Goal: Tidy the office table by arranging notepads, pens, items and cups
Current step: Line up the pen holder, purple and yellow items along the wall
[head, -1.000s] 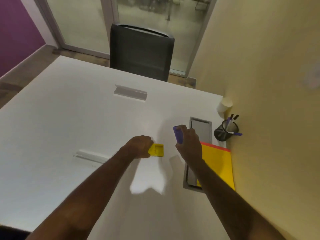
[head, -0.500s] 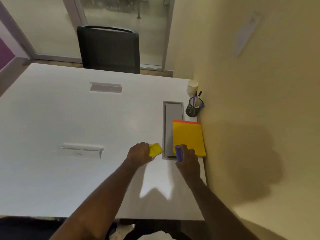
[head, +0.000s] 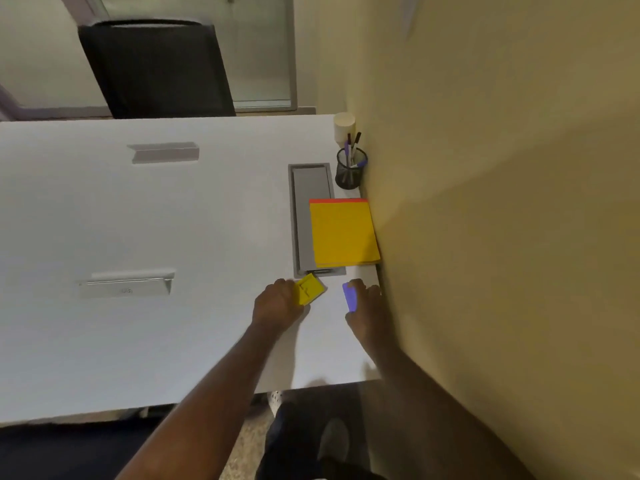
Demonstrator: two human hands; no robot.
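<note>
Looking mostly tidied along the table's point(head: 145, 220) right edge, by the wall: cream cup point(head: 344, 123) standing at the far right corner, mesh pen holder point(head: 350, 169) with several pens just in front of it, yellow notepad point(head: 343, 233) with a red top strip lying square beside the grey cable tray point(head: 304, 216) and partly overlapping it. Still being dealt with, judging by the hands: two small items near the right edge, just on the near side of the notepad. Left hand point(head: 277, 304) gripping a small yellow block point(head: 309, 289), flat and squarish, tilted, low over or resting on the table by the tray's near end. Right hand point(head: 367, 308) curling round a small purple block point(head: 349, 297), narrow and rounded, held close to the wall. Probably remaining: setting both pieces down neatly next to the notepad. Exact contact with the table being hard to tell.
</note>
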